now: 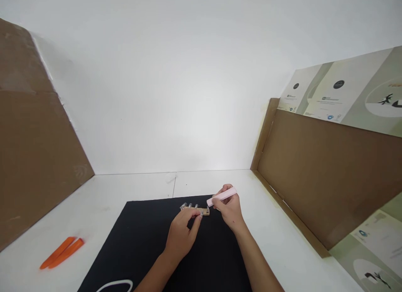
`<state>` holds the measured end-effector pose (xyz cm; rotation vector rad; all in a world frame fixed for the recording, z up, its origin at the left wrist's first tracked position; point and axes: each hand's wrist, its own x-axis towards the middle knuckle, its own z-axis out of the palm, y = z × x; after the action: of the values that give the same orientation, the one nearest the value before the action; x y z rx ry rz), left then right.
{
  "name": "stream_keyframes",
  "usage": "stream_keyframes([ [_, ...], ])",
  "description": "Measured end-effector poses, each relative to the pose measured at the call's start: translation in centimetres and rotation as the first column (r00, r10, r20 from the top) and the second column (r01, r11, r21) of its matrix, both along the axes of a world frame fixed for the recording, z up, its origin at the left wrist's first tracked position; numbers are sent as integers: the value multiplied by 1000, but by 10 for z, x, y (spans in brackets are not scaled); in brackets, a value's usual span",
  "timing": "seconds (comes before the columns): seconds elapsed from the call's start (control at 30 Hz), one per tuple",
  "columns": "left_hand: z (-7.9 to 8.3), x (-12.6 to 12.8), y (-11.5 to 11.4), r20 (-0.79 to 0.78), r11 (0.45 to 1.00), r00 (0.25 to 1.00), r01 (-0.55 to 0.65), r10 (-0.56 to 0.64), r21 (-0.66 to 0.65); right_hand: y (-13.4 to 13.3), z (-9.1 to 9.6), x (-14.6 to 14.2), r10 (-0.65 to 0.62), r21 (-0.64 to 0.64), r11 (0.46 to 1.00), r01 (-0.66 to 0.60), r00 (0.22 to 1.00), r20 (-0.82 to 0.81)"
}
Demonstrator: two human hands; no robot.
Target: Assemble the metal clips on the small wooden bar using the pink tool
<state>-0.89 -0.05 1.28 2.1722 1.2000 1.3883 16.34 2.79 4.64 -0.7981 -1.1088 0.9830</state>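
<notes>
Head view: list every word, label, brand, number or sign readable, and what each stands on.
Upper right printed card panel: round black logos and lines of small print, too small to read; orange lettering at its edge, cut off and blurred.
Lower right printed card panel: small print and a round blue mark, too small to read.
Nothing else is legible.

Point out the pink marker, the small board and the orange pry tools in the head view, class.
Pink marker (226, 195): head view, middle of its barrel.
Small board (204, 211): head view, its bare right end.
Orange pry tools (67, 252): head view, middle of the lower tool.
</notes>
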Motion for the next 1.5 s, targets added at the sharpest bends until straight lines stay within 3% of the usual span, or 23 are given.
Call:
stream_keyframes([
  [0.1, 0, 0, 0, 1, 1000, 1000, -8, 8, -10, -1, 0, 1, 36, -4, 999, -36, 999, 18],
  [0.27, 1, 1, 1, 2, 1000, 1000, -5, 5, -21, -6, 2, 2, 224, -10, 974, -224, 974, 37],
  [0.37, 0, 1, 0, -1, 1000, 1000, -5, 5, -16, -7, 3, 2, 273, -13, 962, -272, 962, 32],
  [0.57, 0, 0, 0, -9, 1000, 1000, -1, 1, -18, -4, 2, 3, 162, -3, 987, -162, 987, -18],
  [0.7, -1, 0, 0, -8, 1000, 1000, 1, -2, -20, -1, 0, 3, 91, -22, 996, -90, 995, 43],
  [1.03, 2, 1, -1, -1, 1000, 1000, -2, 2, -24, -8, 4, 3, 283, -17, 959, -283, 959, 27],
  [1.33, 0, 1, 0, -15, 1000, 1000, -7, 7, -15, -4, 4, 0, 91, -38, 995, -89, 994, 56],
  [1.5, 2, 1, -1, -15, 999, 1000, -5, 5, -36, -6, 1, 3, 205, -42, 979, -202, 976, 78],
])
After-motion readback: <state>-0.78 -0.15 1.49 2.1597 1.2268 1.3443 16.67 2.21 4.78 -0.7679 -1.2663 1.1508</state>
